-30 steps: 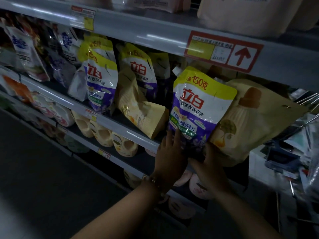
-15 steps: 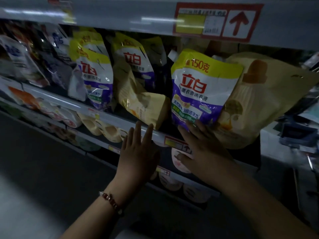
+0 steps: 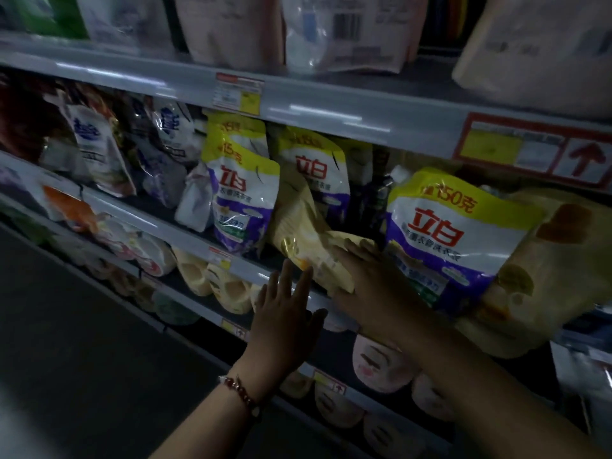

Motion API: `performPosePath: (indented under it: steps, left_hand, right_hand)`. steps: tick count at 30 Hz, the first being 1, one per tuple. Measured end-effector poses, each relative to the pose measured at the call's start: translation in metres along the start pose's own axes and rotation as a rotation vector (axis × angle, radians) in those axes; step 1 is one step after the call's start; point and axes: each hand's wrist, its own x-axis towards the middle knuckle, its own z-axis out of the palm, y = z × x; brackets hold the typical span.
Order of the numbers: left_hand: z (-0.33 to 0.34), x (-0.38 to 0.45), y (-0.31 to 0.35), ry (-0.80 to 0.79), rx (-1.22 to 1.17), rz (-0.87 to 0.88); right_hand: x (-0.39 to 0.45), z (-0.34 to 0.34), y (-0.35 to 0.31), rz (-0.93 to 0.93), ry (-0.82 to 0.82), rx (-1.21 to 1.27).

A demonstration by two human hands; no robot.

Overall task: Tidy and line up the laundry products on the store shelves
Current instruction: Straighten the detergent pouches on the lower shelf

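Observation:
A yellow refill pouch [image 3: 303, 233] lies tipped over on the middle shelf [image 3: 185, 228], leaning right. My right hand [image 3: 371, 286] rests flat on its lower end, fingers spread. My left hand [image 3: 286, 313] hovers open just below the pouch, in front of the shelf edge, wearing a red bead bracelet. Right of my right hand stands a white, purple and yellow detergent pouch [image 3: 453, 233], upright. Further right leans a large tan pouch [image 3: 543, 270]. Two similar purple and yellow pouches [image 3: 243, 197] stand left of the tipped one.
White and blue pouches [image 3: 96, 150] fill the left of the middle shelf. Pale bottles [image 3: 212, 279] lie on the lower shelf. Pink and clear bags [image 3: 331, 31] sit on the top shelf. A red arrow tag [image 3: 536, 150] hangs on the upper rail. Dark floor lies at lower left.
My right hand left the purple and yellow pouch and moved left onto the tipped yellow pouch. My left hand stayed open below it. The view tilted up.

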Motion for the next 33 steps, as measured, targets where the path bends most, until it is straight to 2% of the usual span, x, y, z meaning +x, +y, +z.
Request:
performPosePath:
  steps: [3, 7, 10, 12, 15, 25, 33]
  left_hand:
    - [-0.002, 0.013, -0.009, -0.026, -0.015, 0.052]
    - [0.002, 0.033, -0.022, -0.078, -0.059, 0.103]
    - [0.009, 0.044, -0.03, -0.11, -0.041, 0.145]
    - [0.013, 0.048, -0.035, -0.117, -0.025, 0.171]
    - [0.02, 0.052, -0.039, -0.141, -0.003, 0.192]
    - [0.016, 0.054, -0.05, -0.158, -0.094, 0.291]
    - [0.012, 0.052, -0.058, -0.139, -0.341, 0.267]
  right_hand:
    - [0.036, 0.009, -0.008, 0.046, 0.058, 0.005]
    - [0.085, 0.021, -0.017, 0.22, 0.017, 0.057]
    - [0.109, 0.035, -0.024, 0.32, 0.041, -0.014]
    - [0.117, 0.042, -0.028, 0.361, 0.118, -0.082]
    - [0.124, 0.05, -0.029, 0.387, 0.229, -0.102]
    - [0.134, 0.05, -0.029, 0.433, 0.2, -0.248]
    - [0.118, 0.039, -0.016, 0.413, 0.247, -0.028]
